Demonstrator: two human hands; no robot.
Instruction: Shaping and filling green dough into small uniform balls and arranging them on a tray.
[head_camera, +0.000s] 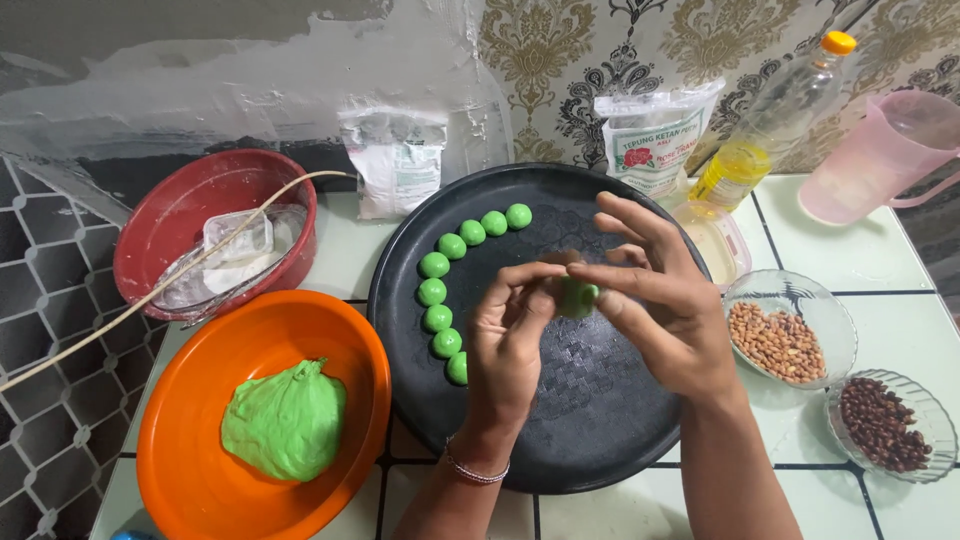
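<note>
Both hands are raised over a round black tray (600, 420). My left hand (510, 335) and my right hand (655, 290) pinch one small green dough piece (577, 297) between their fingertips. Several green dough balls (438, 292) lie in a curved row along the tray's left side. To the left, an orange bowl (190, 470) holds a large lump of green dough (286, 420).
A red bowl (165, 215) with a clear plastic container stands at the back left. Two flour bags (398, 165) (652, 140), an oil bottle (770, 125) and a pink jug (880, 155) line the wall. Glass dishes of peanuts (785, 340) and dark beans (885, 422) sit at the right.
</note>
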